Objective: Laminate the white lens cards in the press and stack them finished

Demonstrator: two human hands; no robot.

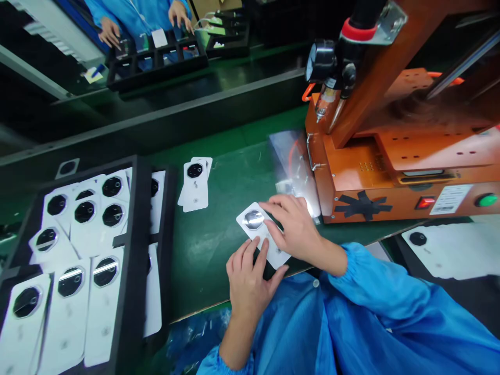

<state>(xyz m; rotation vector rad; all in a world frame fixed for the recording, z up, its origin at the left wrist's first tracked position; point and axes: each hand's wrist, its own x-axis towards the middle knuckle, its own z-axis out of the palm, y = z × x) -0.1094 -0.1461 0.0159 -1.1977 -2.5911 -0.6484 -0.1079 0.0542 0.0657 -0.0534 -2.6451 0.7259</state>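
A white phone back cover (pixel 278 256) with a shiny black octagonal camera area (pixel 253 220) lies tilted near the front edge of the green bench. My left hand (pixel 250 276) has its fingers apart, their tips resting on the cover's lower left side. From the right, my right hand (pixel 292 226) reaches over the same cover. Its thumb and index finger are apart, with their tips beside the camera area. Part of the cover is hidden beneath my fingers. Up and to the left, a small stack of similar covers (pixel 196 190) lies on the bench.
Many covers fill a black divided tray (pixel 135 260) on the left. An orange press (pixel 332 192) with a gauge (pixel 320 61) stands right, a clear plastic sheet (pixel 291 161) beside it. More covers (pixel 453 250) lie far right. Across the barrier, another person's hands (pixel 110 32) are over a black tray (pixel 156 60).
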